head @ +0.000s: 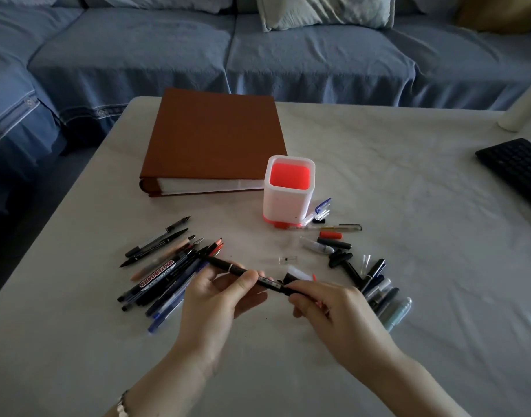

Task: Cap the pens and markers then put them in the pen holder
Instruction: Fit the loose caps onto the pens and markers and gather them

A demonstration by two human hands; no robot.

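A thin black pen (228, 265) is held level above the table between both hands. My left hand (216, 299) pinches its barrel near the middle. My right hand (327, 305) grips its right end, where a black cap (288, 288) meets the barrel. A pile of several uncapped pens and markers (165, 266), one marked WHITEBOARD, lies to the left. Several loose caps (375, 284) lie scattered to the right. The white pen holder (288, 203) with a red inside stands upright behind, with nothing in it.
A thick brown album (213, 136) lies behind the holder. A black keyboard (517, 167) sits at the right edge, a white roll (523, 106) beyond it. A blue sofa (258, 49) runs along the table's far side. A gold pen (336, 227) and blue caps (323, 206) lie beside the holder.
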